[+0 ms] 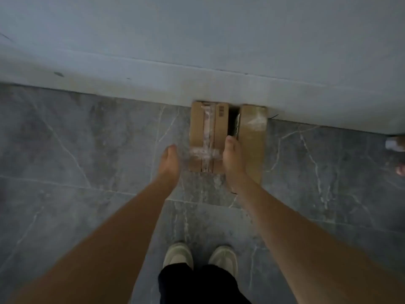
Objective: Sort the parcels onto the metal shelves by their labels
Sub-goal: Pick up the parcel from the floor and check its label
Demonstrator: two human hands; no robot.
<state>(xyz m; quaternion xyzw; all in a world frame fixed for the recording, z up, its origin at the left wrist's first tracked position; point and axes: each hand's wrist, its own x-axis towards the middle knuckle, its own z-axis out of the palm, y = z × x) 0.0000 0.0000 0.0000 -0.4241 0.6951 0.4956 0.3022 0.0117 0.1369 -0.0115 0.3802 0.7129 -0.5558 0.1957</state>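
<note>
Both hands, left (168, 162) and right (234, 160), are reaching down with straight fingers, gripping nothing yet. The taped cardboard parcel (207, 137) is looking stiff and light, so I'd clamp its two long sides.

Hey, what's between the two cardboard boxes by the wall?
In the head view, a dark gap separates the taped box from the right box; the right hand reaches toward it.

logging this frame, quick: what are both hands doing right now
left hand: open, fingers straight, beside the taped box, holding nothing
right hand: open, between the two boxes, grip cannot be told
</note>
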